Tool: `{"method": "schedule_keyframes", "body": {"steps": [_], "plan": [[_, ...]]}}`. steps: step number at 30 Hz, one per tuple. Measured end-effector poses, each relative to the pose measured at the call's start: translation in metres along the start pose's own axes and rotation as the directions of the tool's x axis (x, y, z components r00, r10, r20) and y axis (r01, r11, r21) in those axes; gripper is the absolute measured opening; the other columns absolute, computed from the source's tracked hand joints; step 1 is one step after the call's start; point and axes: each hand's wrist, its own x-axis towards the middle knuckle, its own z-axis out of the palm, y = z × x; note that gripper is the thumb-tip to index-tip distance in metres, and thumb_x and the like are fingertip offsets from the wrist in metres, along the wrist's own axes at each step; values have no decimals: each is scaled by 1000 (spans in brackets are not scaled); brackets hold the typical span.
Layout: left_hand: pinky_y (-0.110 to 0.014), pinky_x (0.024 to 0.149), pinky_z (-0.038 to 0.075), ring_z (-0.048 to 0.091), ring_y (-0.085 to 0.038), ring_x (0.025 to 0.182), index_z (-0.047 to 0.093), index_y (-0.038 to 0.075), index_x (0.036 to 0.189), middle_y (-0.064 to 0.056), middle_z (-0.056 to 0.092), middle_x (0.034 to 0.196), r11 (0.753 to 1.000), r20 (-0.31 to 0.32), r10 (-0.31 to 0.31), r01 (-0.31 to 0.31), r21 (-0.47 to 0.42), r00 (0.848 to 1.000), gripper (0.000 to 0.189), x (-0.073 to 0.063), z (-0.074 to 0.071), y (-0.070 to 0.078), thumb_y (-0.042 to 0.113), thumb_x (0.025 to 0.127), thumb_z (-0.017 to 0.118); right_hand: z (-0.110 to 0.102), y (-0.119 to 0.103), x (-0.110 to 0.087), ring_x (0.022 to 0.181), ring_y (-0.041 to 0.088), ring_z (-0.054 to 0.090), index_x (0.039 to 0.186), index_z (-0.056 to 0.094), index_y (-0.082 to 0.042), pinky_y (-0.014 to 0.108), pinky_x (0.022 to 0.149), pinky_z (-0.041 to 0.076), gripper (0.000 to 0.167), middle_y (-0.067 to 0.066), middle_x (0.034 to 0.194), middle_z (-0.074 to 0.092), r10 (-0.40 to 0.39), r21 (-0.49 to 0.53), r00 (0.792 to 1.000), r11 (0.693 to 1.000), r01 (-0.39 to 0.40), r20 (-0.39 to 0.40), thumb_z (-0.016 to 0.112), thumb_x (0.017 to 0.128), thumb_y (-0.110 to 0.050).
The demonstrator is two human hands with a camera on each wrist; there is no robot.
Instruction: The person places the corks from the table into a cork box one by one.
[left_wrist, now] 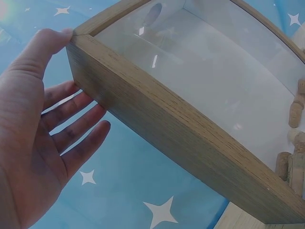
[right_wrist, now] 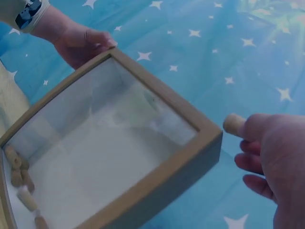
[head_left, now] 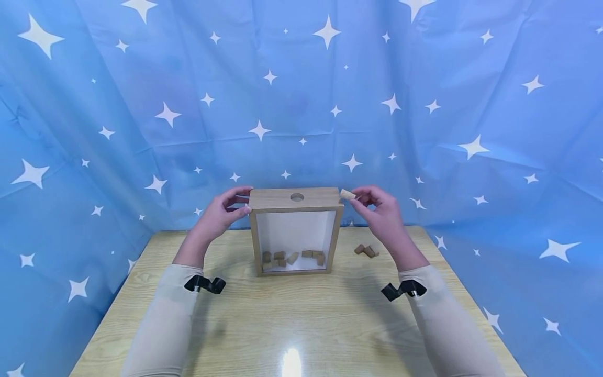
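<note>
Cork (head_left: 347, 194) sits in the right hand (head_left: 380, 207), its rear end pinched between thumb and fingers, just beside the top right corner of the wooden shadow box (head_left: 270, 199); contact unclear. Left hand (head_left: 216, 213) grips the box's top left corner. Handling estimate: cork very light, slightly springy, not slippery, hard to break; best hold is a light pinch around one end. Long axis: near horizontal, slightly tilted; free end points left toward box, a little raised.

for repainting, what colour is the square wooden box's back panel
Back panel: white, best in the head view.
</note>
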Motion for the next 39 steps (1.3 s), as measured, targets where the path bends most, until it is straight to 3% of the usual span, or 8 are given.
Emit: {"method": "schedule_keyframes", "body": {"steps": [6,19,27,39], "plan": [[-58,115,51,57,-37,142,53,16,164,-14,54,159,1000,0,1,-1,-2,1000,58,0,0,0,24,110,73,7,-10,11,84,18,65,117,77,-9,24,68,48,15,5,90,72,-8,28,1000,1000,7,31,82,103,-12],[-59,116,50,57,-38,143,54,17,164,-14,54,159,1000,-2,-2,2,-5,1000,58,2,0,-2,26,110,74,28,-30,33,82,19,65,114,80,-5,28,75,57,14,4,94,72,-92,3,991,996,92,101,83,101,-6],[-58,115,51,56,-36,144,54,18,164,-12,54,159,1000,-8,5,-5,1,1000,57,1,0,-3,25,110,73,37,-43,49,84,18,68,119,81,-4,36,74,60,18,4,97,74,-94,-48,974,993,106,206,82,103,-11],[-54,115,52,55,-34,145,53,16,164,-11,53,160,1000,-5,16,-16,0,1000,59,2,-1,-5,25,110,73,56,-48,59,88,21,70,118,80,-2,36,75,60,16,7,103,76,-148,-92,946,979,182,288,80,101,-4]]}}
